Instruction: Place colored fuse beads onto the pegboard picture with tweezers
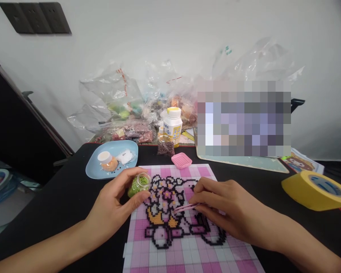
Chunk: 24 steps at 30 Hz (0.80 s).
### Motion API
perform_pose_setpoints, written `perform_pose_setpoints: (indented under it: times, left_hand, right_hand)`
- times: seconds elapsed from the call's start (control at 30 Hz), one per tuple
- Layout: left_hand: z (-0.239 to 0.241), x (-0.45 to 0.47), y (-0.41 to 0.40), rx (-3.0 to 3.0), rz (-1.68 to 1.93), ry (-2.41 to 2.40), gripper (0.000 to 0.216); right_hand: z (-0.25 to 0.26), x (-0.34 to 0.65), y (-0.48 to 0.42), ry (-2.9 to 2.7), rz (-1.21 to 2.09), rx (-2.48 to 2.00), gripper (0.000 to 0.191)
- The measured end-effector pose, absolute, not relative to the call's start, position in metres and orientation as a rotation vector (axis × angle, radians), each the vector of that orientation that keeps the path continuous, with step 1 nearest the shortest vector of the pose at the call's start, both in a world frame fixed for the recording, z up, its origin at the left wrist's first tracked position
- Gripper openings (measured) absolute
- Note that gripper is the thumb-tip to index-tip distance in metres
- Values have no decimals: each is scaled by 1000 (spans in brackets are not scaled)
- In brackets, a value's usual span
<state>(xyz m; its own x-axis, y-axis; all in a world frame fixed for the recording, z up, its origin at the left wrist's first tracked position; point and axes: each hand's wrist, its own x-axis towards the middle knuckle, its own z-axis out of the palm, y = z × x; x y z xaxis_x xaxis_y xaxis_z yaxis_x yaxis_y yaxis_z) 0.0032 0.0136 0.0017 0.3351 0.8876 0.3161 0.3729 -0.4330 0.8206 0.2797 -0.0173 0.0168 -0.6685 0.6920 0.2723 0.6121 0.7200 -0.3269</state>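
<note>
A pink-and-white checked bead pegboard (187, 250) lies on the black table, with a black-outlined bead picture (170, 212) partly laid on it. My left hand (113, 206) is closed round a small clear jar of green beads (139, 185), tilted toward the board at its upper left corner. My right hand (218, 208) rests on the board and pinches pink tweezers (184, 207), whose tip points left over the bead picture.
A blue plate (95, 167) with a small jar of orange beads (108, 161) stands behind my left hand. A pink dish (181, 160), a white bottle (172, 127) and bags of beads (130, 113) lie further back. A yellow tape roll (315, 191) sits at the right.
</note>
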Motion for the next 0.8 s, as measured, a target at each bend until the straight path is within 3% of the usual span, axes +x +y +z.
perform_pose_setpoints:
  times: [0.8]
  left_hand:
    - [1,2,13,1970,1005,1120,26]
  right_hand:
    - [16,280,-18,-2562,279,-1026,23]
